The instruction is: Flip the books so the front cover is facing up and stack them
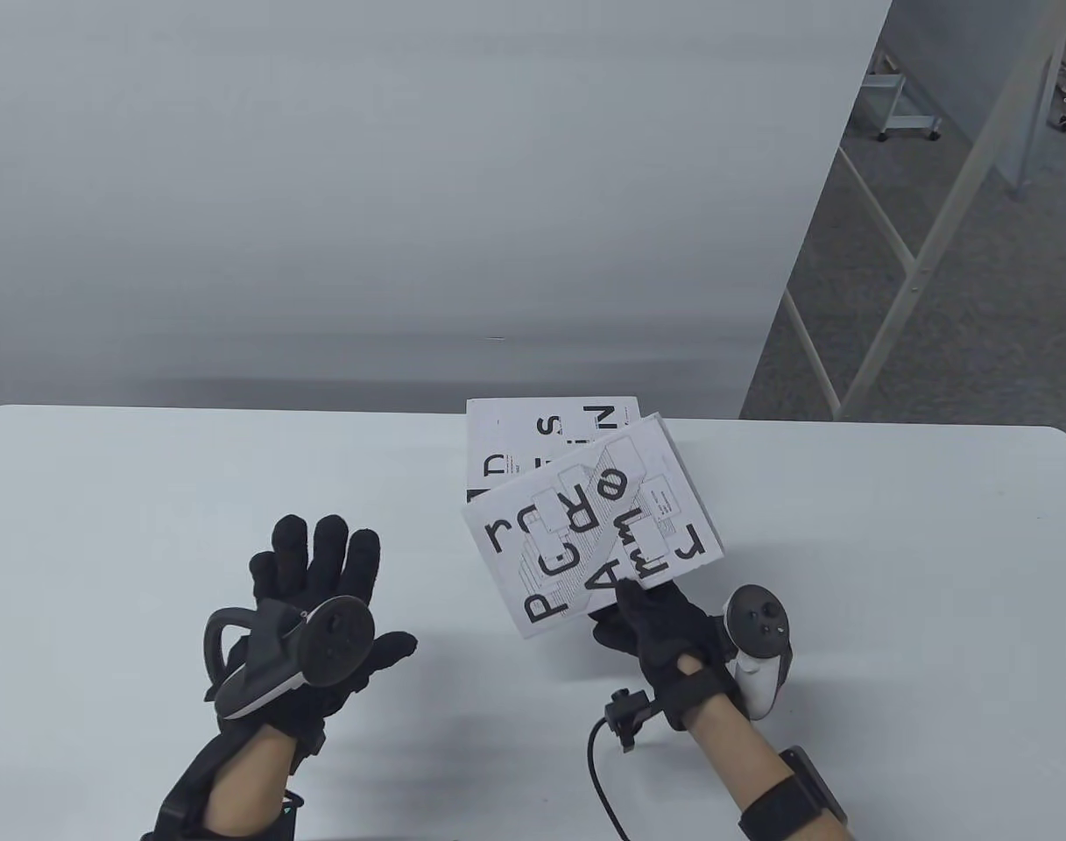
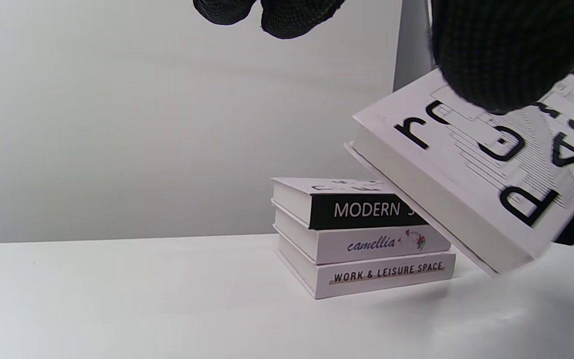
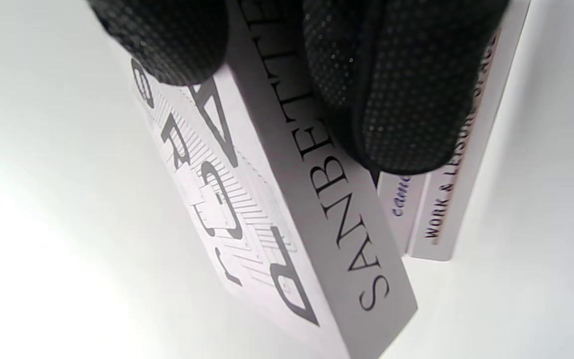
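Note:
My right hand (image 1: 651, 613) grips a white book (image 1: 589, 526) with large black letters on its cover and holds it tilted in the air, thumb on the cover. The same book shows in the left wrist view (image 2: 466, 174) and the right wrist view (image 3: 287, 219), where its spine reads SANBE.... Behind it stands a stack of three books (image 2: 366, 239) on the table; its top white cover (image 1: 533, 429) shows in the table view. My left hand (image 1: 318, 596) hovers open and empty over the table, left of the held book.
The white table (image 1: 147, 491) has its far edge just behind the stack, against a grey wall. A table frame and floor lie off to the right (image 1: 918, 263). A cable (image 1: 598, 771) hangs by my right wrist.

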`<move>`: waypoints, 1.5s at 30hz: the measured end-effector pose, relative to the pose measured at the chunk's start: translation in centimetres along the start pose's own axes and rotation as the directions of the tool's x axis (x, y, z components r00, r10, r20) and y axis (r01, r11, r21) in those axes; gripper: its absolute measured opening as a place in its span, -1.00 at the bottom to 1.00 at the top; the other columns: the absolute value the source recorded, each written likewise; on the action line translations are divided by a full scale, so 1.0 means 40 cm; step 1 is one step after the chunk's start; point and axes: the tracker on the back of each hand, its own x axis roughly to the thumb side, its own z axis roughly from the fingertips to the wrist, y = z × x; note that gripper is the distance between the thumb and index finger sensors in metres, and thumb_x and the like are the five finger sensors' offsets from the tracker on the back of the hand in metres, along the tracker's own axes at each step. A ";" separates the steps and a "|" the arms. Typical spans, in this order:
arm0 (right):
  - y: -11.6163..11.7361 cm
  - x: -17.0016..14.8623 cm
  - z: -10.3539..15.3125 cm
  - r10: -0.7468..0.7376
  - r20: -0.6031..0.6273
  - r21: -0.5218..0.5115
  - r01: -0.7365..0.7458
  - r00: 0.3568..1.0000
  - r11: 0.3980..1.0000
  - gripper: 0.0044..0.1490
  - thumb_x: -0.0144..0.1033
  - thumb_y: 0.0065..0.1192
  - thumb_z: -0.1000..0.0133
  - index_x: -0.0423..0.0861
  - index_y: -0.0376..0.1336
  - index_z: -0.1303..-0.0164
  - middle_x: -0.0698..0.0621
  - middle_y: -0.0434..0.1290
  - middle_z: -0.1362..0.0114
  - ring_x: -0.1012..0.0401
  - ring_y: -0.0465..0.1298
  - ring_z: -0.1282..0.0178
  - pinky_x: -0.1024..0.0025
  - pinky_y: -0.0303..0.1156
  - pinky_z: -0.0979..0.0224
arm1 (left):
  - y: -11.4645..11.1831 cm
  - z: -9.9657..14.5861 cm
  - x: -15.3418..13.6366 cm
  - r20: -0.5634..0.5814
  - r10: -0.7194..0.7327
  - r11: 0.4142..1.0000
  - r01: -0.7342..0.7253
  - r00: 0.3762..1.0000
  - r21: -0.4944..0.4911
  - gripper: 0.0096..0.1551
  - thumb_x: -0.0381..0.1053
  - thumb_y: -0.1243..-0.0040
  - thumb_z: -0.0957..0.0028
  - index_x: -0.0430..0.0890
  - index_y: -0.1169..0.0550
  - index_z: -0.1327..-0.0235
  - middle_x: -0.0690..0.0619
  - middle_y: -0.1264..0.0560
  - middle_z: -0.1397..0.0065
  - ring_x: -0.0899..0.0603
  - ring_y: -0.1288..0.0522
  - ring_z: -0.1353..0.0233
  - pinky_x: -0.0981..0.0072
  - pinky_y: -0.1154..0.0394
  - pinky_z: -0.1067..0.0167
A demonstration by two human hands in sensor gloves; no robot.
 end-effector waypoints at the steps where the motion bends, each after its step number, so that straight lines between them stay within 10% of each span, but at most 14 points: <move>1: 0.006 0.013 -0.024 -0.008 -0.026 -0.013 0.008 1.000 1.000 -0.04 0.01 0.16 -0.05 -0.48 0.01 -0.32 -0.45 0.43 -0.19 -0.08 0.68 0.00 0.30 0.74 0.06 | 0.002 0.001 -0.003 -0.001 0.002 1.000 -0.002 1.000 0.001 0.27 0.48 -0.19 0.20 -0.24 -0.15 -0.61 -0.40 0.02 -0.63 -0.65 0.21 -0.49 -0.57 0.04 -0.31; 18: 0.131 0.013 -0.264 -0.226 -0.334 -0.155 0.184 0.915 0.971 -0.02 0.21 0.07 -0.17 -0.46 0.01 -0.24 -0.35 0.47 -0.15 0.03 0.72 0.02 0.40 0.78 0.09 | 0.043 0.028 -0.074 -0.058 0.078 0.996 -0.075 0.995 0.051 0.24 0.47 -0.19 0.20 -0.24 -0.19 -0.61 -0.40 -0.03 -0.63 -0.65 0.18 -0.49 -0.56 0.02 -0.31; 45: 0.189 0.010 -0.256 -0.268 -0.292 0.016 0.285 0.918 0.958 0.04 -0.05 -0.26 -0.23 -0.66 -0.46 -0.25 -0.59 0.14 -0.33 -0.18 0.49 -0.23 0.15 0.59 -0.18 | 0.022 0.014 -0.063 -0.066 0.068 0.998 -0.068 0.996 0.004 0.20 0.44 -0.21 0.17 -0.24 -0.21 -0.60 -0.40 -0.05 -0.62 -0.65 0.16 -0.49 -0.55 0.01 -0.31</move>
